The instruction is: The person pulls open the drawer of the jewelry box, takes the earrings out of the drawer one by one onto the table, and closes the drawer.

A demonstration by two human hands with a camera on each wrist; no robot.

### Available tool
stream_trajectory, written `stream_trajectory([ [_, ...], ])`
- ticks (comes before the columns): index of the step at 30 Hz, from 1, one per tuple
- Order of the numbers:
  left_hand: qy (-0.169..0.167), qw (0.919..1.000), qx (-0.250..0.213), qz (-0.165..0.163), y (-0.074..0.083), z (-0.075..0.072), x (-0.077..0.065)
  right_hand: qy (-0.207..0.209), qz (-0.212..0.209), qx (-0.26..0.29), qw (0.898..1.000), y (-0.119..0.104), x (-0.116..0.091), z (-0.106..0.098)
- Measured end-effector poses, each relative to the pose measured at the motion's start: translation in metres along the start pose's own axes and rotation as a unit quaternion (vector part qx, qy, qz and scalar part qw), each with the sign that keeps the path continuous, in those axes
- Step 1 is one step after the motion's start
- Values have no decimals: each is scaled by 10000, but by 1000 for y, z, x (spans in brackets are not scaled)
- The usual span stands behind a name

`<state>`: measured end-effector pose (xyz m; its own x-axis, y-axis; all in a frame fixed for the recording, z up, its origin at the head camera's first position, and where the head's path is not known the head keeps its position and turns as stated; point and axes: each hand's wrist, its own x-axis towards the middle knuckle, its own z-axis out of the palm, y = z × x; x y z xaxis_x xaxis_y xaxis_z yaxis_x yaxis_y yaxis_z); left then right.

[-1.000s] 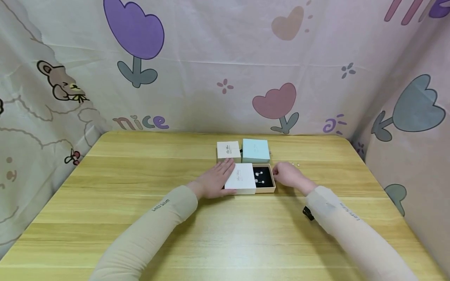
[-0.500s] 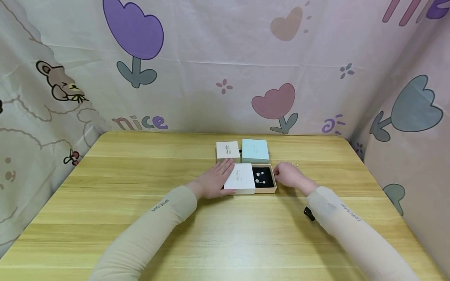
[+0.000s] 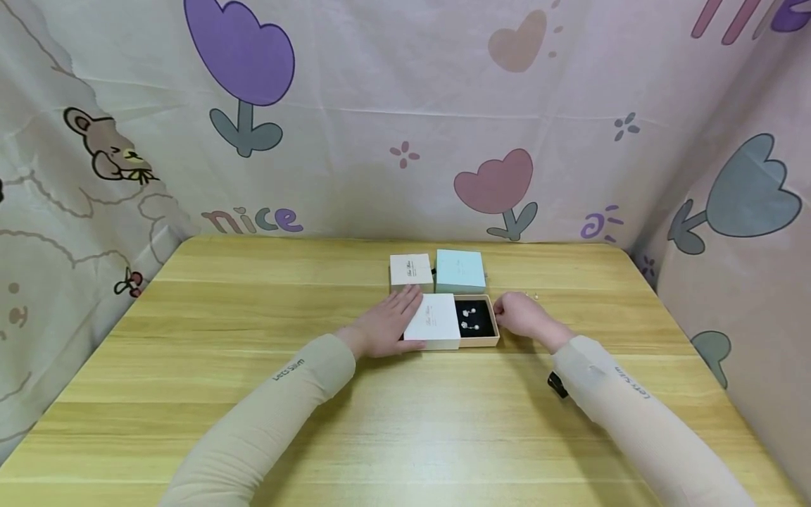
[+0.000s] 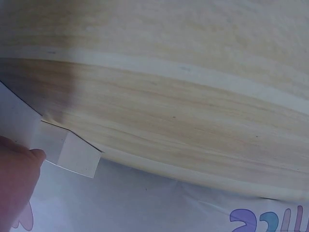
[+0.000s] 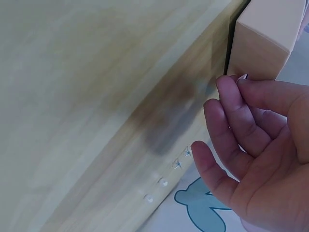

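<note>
A white jewellery box (image 3: 432,320) lies in the middle of the table with its drawer (image 3: 495,341) partly out to the right. On the drawer's black pad sit two pearl earrings (image 3: 469,325). My left hand (image 3: 384,325) rests on the box's white sleeve, fingers straight and thumb along the near side. At the drawer's right end, my right hand (image 3: 524,315) pinches a small pull tab between thumb and forefinger. In the right wrist view only a sliver of the pull tab (image 5: 244,76) shows beside the fingertips.
Behind the white box stand a smaller white box (image 3: 410,271) and a light blue box (image 3: 460,270). Several small earrings (image 5: 177,163) lie on the table beyond my right hand. A black object (image 3: 557,385) shows below the right sleeve. Printed curtains (image 3: 355,141) hang around the table.
The drawer has slid slightly farther right out of its sleeve, with my right hand moving along with it. The earrings show more fully. My left hand stays on the sleeve.
</note>
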<state>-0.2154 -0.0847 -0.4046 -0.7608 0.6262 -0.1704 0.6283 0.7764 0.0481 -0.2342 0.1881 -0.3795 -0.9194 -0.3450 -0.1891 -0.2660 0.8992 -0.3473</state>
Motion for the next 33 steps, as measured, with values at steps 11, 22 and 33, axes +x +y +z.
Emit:
stream_trajectory([
  [11,9,10000,-37,22,-1,1,0,945,-40,-550,9940,-7,0,-6],
  [22,3,10000,-15,13,1,-1,0,1373,-1512,-1873,9609,-24,4,15],
  [33,-48,10000,-46,-25,0,0,1,1658,-1734,-2141,9469,-24,6,20],
])
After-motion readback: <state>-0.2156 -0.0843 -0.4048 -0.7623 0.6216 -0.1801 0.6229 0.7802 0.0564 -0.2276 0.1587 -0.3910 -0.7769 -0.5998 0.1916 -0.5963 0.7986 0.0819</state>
